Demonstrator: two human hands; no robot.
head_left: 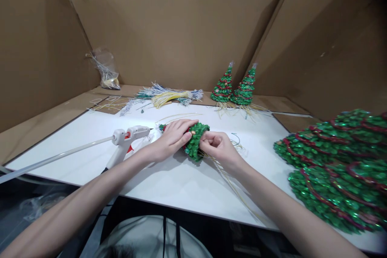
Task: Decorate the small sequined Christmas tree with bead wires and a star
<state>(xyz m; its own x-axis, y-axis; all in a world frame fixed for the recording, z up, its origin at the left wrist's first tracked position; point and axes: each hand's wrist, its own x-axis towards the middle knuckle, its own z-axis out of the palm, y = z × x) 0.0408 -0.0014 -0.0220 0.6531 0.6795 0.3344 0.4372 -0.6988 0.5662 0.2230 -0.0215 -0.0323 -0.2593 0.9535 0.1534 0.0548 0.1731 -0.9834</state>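
Observation:
On the white board lies a small green Christmas tree on its side, its tip to the left and its base to the right. My left hand rests over the tree's body with the fingers closed round it. At the base, my right hand is closed in a pinch; whatever lies between its fingertips is hidden. Long pale wires trail from the base under my right hand toward the front edge. A white hot glue gun with a long glue stick stands left of my left hand.
Two small trees stand at the back right. Large green trees fill the right side. Bundles of coloured wires lie at the back, near a clear plastic bag. Cardboard walls enclose the white board.

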